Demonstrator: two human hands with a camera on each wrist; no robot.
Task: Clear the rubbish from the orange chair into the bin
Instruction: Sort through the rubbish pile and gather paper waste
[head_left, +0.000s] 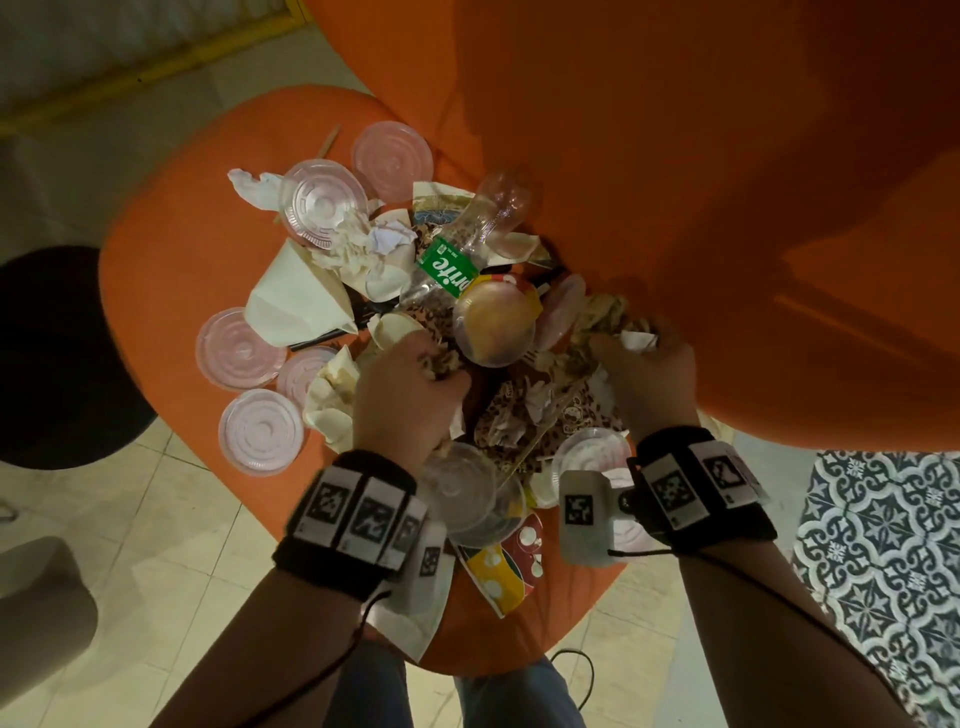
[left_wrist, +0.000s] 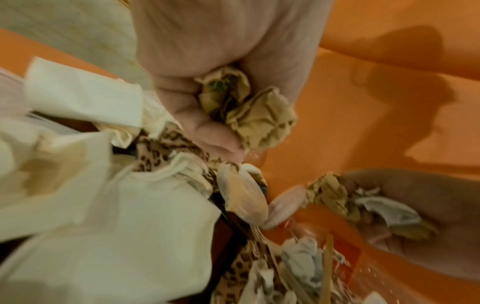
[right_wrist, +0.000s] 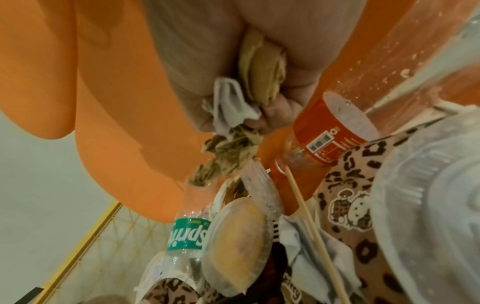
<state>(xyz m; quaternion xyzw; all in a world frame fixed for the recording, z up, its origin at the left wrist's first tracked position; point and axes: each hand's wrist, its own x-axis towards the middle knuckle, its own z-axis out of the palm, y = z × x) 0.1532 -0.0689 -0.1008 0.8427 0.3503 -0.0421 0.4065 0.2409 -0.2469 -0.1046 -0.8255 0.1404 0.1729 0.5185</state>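
The orange chair (head_left: 171, 249) seat is heaped with rubbish: clear plastic lids (head_left: 260, 431), white napkins (head_left: 296, 301), a Sprite bottle (head_left: 457, 254), leopard-print wrappers (head_left: 571, 415) and a domed cup (head_left: 493, 327). My left hand (head_left: 410, 395) sits in the pile's middle and grips a crumpled brown paper wad (left_wrist: 249, 115). My right hand (head_left: 644, 364) is at the pile's right, near the backrest, gripping crumpled brown and white paper (right_wrist: 233, 115). An orange-labelled bottle (right_wrist: 335, 127) lies just beside the right fingers.
A black round bin (head_left: 57, 353) stands on the tiled floor left of the chair. The chair's tall backrest (head_left: 727, 182) rises right behind the pile. A patterned rug (head_left: 883, 561) lies at the right. A red and yellow paper cup (head_left: 504, 561) lies at the seat's front edge.
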